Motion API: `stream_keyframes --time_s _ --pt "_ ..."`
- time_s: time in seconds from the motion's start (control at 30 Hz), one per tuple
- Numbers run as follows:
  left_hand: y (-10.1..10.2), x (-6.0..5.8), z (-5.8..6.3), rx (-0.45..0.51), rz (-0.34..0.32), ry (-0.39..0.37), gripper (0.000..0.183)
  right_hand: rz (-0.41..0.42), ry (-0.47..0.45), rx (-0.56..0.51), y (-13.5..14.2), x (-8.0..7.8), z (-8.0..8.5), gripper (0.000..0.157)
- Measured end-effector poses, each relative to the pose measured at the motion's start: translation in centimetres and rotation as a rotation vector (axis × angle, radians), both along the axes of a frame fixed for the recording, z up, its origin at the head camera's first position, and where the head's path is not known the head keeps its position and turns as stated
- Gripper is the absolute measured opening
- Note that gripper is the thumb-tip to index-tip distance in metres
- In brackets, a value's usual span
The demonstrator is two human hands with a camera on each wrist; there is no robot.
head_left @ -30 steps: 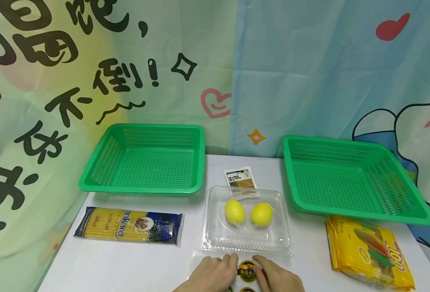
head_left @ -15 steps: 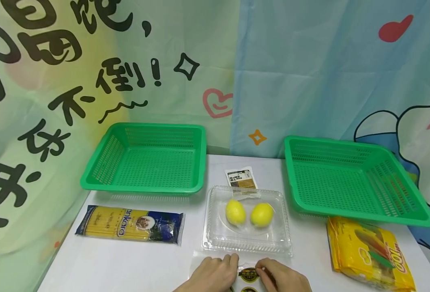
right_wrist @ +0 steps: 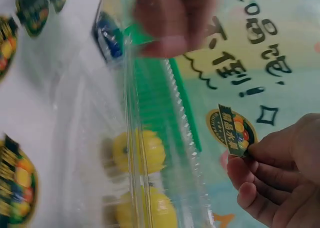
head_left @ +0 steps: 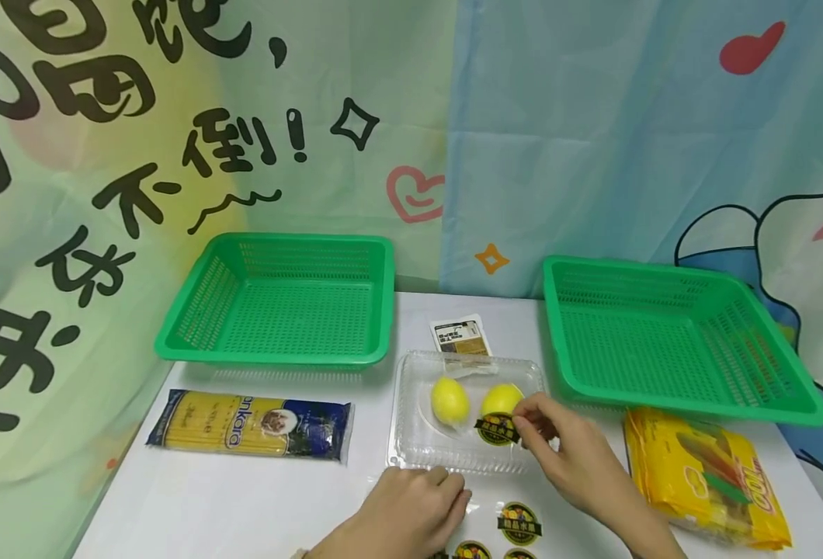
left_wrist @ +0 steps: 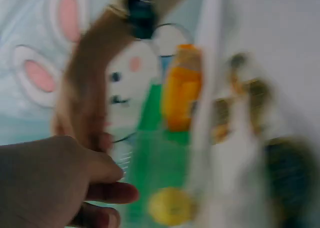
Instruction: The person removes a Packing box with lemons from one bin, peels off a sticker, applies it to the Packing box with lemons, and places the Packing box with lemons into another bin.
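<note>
Fingers [right_wrist: 239, 172] of the right hand [head_left: 569, 448] pinch a sticker [right_wrist: 230, 132] — unseen in the left wrist view.

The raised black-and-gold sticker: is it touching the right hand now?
Touching. The right wrist view shows it plainly: the fingers of the right hand pinch the sticker at its edge.
</note>
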State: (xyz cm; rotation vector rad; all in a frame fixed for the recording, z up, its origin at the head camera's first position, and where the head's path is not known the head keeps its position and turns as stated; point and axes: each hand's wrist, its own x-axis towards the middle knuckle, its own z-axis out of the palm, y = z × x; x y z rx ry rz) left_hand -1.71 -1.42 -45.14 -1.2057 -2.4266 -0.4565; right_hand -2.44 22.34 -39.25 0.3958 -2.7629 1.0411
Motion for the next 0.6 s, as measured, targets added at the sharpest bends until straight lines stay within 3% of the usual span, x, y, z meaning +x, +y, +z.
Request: stream_keyframes --time_s 0.13,0.27,0.37,0.6 --pt "0.4 -2.8 2.1 0.068 0.082 -0.007 0.02 0.033 -0.076 0.05 -0.6 -3.0 -0.2 0.006" --pt "0.3 -5.0 2.5 0.046 0.125 -0.053 0.01 0.049 -0.073 0.088 -1.4 -4.8 -1.1 0.005" --pt "0.0 -5.5 2.1 0.002 0.129 -0.036 0.017 0.054 -0.033 0.103 -1.9 -5.3 -1.7 0.007" --pt "0.3 -5.5 1.2 -0.079 0.14 0.052 0.027 0.017 0.032 0.114 -2.2 -5.4 -2.5 0.008"
